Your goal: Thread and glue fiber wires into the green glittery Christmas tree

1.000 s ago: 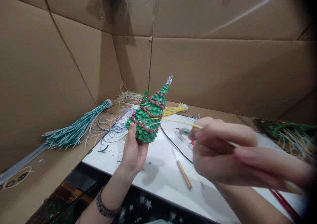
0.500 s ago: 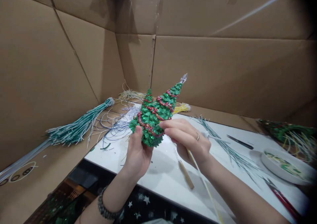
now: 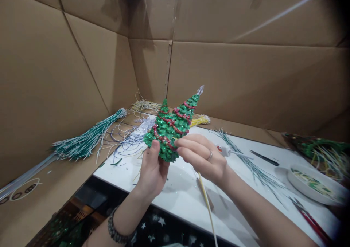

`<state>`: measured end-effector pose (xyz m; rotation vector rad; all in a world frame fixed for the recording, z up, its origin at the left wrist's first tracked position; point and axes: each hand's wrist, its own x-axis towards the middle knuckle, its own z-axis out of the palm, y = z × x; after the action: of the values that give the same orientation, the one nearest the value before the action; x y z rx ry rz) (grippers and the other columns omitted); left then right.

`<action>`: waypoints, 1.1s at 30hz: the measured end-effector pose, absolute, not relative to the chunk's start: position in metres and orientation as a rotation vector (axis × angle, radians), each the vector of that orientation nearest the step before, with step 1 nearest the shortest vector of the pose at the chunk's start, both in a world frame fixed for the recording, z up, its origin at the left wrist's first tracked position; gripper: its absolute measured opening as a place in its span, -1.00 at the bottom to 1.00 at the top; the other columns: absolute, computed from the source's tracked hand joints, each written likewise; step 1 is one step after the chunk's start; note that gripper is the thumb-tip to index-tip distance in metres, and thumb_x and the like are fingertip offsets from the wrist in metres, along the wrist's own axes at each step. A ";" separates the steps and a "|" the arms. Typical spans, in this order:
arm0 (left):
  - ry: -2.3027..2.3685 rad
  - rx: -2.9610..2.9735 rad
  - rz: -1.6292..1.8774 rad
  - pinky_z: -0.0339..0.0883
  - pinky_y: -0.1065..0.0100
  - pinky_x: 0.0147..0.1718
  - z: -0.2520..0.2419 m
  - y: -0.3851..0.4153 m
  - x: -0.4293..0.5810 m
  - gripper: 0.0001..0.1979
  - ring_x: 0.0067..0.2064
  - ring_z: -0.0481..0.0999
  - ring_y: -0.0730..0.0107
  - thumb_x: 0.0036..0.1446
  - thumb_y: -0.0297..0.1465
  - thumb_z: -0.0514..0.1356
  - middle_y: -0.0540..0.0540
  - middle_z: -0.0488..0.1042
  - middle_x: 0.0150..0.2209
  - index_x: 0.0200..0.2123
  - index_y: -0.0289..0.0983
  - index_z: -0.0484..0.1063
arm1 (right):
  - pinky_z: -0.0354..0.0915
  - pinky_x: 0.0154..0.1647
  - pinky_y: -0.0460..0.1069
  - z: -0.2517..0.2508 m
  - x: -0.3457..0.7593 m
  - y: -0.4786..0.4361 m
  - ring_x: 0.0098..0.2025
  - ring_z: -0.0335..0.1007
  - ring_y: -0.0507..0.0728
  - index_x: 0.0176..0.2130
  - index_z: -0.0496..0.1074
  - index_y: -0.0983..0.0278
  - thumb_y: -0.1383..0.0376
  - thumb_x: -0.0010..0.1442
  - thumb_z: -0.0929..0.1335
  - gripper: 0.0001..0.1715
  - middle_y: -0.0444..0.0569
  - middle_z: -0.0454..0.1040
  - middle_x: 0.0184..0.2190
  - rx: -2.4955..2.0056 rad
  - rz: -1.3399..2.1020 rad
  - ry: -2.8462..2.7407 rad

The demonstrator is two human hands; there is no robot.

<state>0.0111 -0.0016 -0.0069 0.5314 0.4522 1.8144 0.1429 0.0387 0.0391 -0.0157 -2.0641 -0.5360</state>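
Observation:
A small green glittery Christmas tree (image 3: 172,125) wound with red bead strings leans to the right above a white table (image 3: 177,188). My left hand (image 3: 151,170) grips its base from below, thumb up against the lowest branches. My right hand (image 3: 201,156), with a ring on one finger, pinches a thin yellow string (image 3: 206,199) against the tree's lower right side. The string trails down past my wrist toward the front edge.
Cardboard walls (image 3: 246,75) enclose the table. Bundles of green-white (image 3: 84,141), yellow (image 3: 201,120) and pale (image 3: 143,105) cords lie at the back left. A wooden-handled tool (image 3: 203,192), a white glue nozzle (image 3: 226,151), green strands (image 3: 246,159), black tweezers (image 3: 264,157) and a white dish (image 3: 314,183) lie on the right.
My right hand came from close to the camera in to the tree's lower right side, bringing the yellow string. The tree tipped slightly further right in my left hand.

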 end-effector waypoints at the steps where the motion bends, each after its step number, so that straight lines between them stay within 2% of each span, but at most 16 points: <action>1: 0.464 0.534 1.815 0.45 0.51 -0.28 -0.007 -0.002 0.011 -0.67 -0.27 0.62 0.43 0.01 -0.14 0.36 -0.01 0.64 -0.29 -0.24 -0.24 0.58 | 0.52 -0.27 0.05 0.041 0.143 0.039 -0.19 0.50 0.16 -0.15 0.39 0.35 0.55 0.20 0.31 -0.78 0.06 0.55 -0.33 -0.009 -0.568 -2.065; 5: 0.503 0.588 1.808 0.47 0.39 -0.22 -0.008 -0.002 0.013 -0.63 -0.26 0.62 0.32 -0.06 -0.10 0.39 -0.07 0.62 -0.36 -0.33 -0.30 0.56 | 0.51 -0.27 0.04 0.046 0.142 0.038 -0.27 0.49 0.13 -0.23 0.40 0.32 0.53 0.20 0.33 -0.84 0.00 0.52 -0.40 0.043 -0.639 -2.086; 7: 0.508 0.598 1.807 0.46 0.39 -0.24 -0.008 -0.001 0.013 -0.62 -0.29 0.61 0.33 -0.08 -0.10 0.40 -0.07 0.61 -0.41 -0.36 -0.31 0.56 | 0.51 -0.28 0.03 0.046 0.142 0.038 -0.29 0.48 0.11 -0.22 0.38 0.30 0.51 0.23 0.31 -0.85 -0.02 0.52 -0.40 0.037 -0.598 -2.122; 10: 0.481 0.603 1.827 0.42 0.54 -0.32 -0.009 -0.001 0.014 -0.66 -0.31 0.60 0.45 -0.06 -0.14 0.40 -0.05 0.63 -0.36 -0.32 -0.28 0.58 | 0.50 -0.25 0.03 0.042 0.144 0.038 -0.20 0.49 0.10 -0.15 0.38 0.31 0.49 0.30 0.24 -0.81 0.04 0.53 -0.26 -0.072 -0.476 -2.114; 13: 0.451 0.618 1.824 0.40 0.58 -0.30 -0.008 -0.002 0.014 -0.67 -0.22 0.60 0.48 -0.03 -0.16 0.39 -0.04 0.65 -0.25 -0.22 -0.22 0.58 | 0.48 -0.17 0.04 0.037 0.144 0.038 -0.12 0.47 0.11 -0.09 0.41 0.33 0.50 0.31 0.23 -0.75 0.09 0.50 -0.14 -0.142 -0.412 -2.031; 19: 0.443 0.638 1.801 0.43 0.48 -0.19 -0.010 -0.004 0.014 -0.68 -0.14 0.61 0.39 0.03 -0.17 0.36 -0.07 0.64 -0.16 -0.16 -0.19 0.58 | 0.46 -0.18 0.06 0.029 0.135 0.033 -0.17 0.48 0.11 -0.06 0.47 0.23 0.50 0.26 0.30 -0.69 -0.01 0.48 -0.25 -0.237 -0.370 -1.872; 22: 0.417 0.658 1.810 0.43 0.43 -0.11 -0.011 -0.005 0.014 -0.65 -0.09 0.60 0.36 0.02 -0.16 0.36 -0.07 0.63 -0.13 -0.13 -0.18 0.57 | 0.47 -0.21 0.03 0.026 0.132 0.033 -0.21 0.49 0.08 -0.10 0.48 0.22 0.52 0.25 0.30 -0.70 -0.03 0.50 -0.27 -0.261 -0.311 -1.815; 25: 0.421 0.657 1.777 0.44 0.36 -0.10 -0.009 -0.006 0.016 -0.61 -0.14 0.62 0.31 -0.04 -0.17 0.40 -0.07 0.65 -0.21 -0.14 -0.19 0.57 | 0.49 -0.24 0.05 0.023 0.134 0.034 -0.23 0.50 0.11 -0.12 0.48 0.28 0.55 0.20 0.33 -0.71 0.00 0.55 -0.29 -0.216 -0.324 -1.807; 28: 0.441 0.637 1.758 0.45 0.37 -0.14 -0.008 -0.006 0.017 -0.60 -0.23 0.62 0.33 -0.11 -0.22 0.45 -0.05 0.65 -0.30 -0.16 -0.21 0.57 | 0.51 -0.26 0.07 0.022 0.135 0.035 -0.22 0.51 0.15 -0.09 0.47 0.27 0.55 0.16 0.36 -0.66 0.01 0.59 -0.30 -0.196 -0.400 -1.802; 33: 0.459 0.647 1.776 0.44 0.33 -0.07 -0.009 -0.004 0.017 -0.62 -0.11 0.61 0.28 0.00 -0.15 0.38 -0.10 0.64 -0.20 -0.15 -0.23 0.56 | 0.50 -0.33 0.01 0.027 0.131 0.036 -0.35 0.50 0.08 -0.14 0.43 0.19 0.55 0.11 0.42 -0.63 -0.12 0.57 -0.41 -0.243 -0.288 -1.734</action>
<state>0.0166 -0.0042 -0.0092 0.6472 0.4588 1.7759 0.1307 0.0359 0.0268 -0.2435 -1.7340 -0.2884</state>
